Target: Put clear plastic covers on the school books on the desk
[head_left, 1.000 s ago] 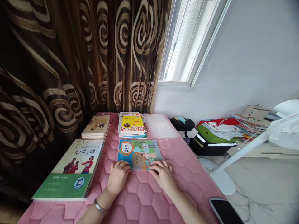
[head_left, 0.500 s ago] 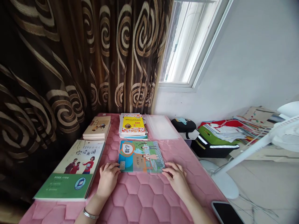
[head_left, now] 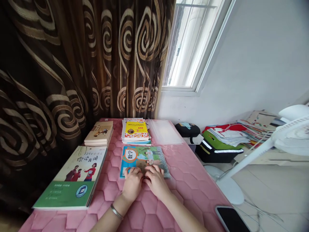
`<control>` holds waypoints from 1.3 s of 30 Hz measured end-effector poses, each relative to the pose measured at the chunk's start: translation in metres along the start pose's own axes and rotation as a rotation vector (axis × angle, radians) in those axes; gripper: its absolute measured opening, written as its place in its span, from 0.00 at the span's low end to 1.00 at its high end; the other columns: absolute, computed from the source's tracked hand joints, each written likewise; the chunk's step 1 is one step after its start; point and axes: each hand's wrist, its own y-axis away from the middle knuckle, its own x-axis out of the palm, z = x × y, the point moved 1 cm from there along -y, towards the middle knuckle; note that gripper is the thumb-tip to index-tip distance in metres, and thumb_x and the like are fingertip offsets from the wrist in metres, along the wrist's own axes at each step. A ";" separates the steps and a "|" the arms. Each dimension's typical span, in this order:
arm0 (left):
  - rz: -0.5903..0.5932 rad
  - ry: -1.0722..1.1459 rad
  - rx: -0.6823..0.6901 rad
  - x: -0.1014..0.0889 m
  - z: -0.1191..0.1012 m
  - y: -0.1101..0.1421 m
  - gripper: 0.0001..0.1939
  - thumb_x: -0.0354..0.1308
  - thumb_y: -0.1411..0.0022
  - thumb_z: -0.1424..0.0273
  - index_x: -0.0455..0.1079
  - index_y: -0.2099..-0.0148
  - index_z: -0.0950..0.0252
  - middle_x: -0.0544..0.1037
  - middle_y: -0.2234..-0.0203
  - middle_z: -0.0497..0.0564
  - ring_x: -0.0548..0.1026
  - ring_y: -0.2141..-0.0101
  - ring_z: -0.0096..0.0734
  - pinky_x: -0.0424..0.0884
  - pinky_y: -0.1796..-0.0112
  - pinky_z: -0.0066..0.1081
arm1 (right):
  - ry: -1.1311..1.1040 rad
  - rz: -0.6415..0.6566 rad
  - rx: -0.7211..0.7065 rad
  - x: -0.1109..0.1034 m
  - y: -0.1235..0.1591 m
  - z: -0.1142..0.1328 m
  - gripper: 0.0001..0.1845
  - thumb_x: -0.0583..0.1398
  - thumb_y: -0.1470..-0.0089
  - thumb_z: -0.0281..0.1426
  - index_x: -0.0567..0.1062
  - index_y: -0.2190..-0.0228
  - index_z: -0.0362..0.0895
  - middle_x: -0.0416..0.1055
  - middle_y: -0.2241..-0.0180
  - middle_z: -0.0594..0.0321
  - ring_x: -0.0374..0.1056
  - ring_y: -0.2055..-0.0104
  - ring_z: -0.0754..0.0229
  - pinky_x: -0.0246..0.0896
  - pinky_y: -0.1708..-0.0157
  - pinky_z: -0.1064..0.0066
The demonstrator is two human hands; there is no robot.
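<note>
A mathematics textbook [head_left: 154, 155] with a blue, green and orange illustrated cover lies flat on the pink quilted tabletop, and its edges look glossy, like clear plastic. My left hand [head_left: 132, 182] rests on its near edge, fingers bent loosely over the lower cover. Close beside it, my right hand [head_left: 155, 180] lies on the same edge with the fingers spread apart. Both thumbs are near the middle of that edge, and their exact contact is partly hidden. Neither hand lifts the book. A silver bracelet [head_left: 117, 211] circles my left wrist.
To the left lie a large green-and-white book [head_left: 70, 180] and a small book stack [head_left: 98, 132]. Behind the textbook are a yellow-topped book pile [head_left: 135, 130] and clear plastic sheets [head_left: 166, 132]. A phone [head_left: 231, 219] lies at the right edge, with a white fan [head_left: 251, 161] beyond.
Both hands have moved inward from the textbook's two near corners to the middle of its near edge. The book stays in place; the view has shifted slightly.
</note>
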 end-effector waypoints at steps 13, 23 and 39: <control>-0.125 -0.055 -0.108 -0.037 0.087 0.039 0.13 0.56 0.38 0.75 0.79 0.64 0.52 0.80 0.61 0.47 0.73 0.57 0.38 0.59 0.53 0.44 | 0.096 -0.105 0.178 -0.033 0.043 -0.087 0.06 0.60 0.43 0.33 0.78 0.68 0.53 0.74 0.53 0.64 0.62 0.49 0.51 0.54 0.56 0.59; -0.159 -0.078 -0.116 -0.041 0.082 0.042 0.13 0.54 0.39 0.77 0.78 0.65 0.56 0.80 0.61 0.48 0.73 0.56 0.39 0.60 0.53 0.44 | 0.115 -0.105 0.195 -0.034 0.047 -0.089 0.06 0.59 0.43 0.34 0.78 0.68 0.51 0.73 0.52 0.61 0.61 0.47 0.48 0.56 0.56 0.58; -0.039 -0.026 0.013 -0.005 0.017 0.006 0.12 0.54 0.37 0.77 0.76 0.61 0.56 0.77 0.61 0.49 0.71 0.55 0.38 0.59 0.50 0.47 | 0.006 -0.015 0.012 0.001 0.000 -0.003 0.04 0.63 0.44 0.30 0.76 0.65 0.50 0.72 0.50 0.63 0.61 0.46 0.51 0.54 0.53 0.59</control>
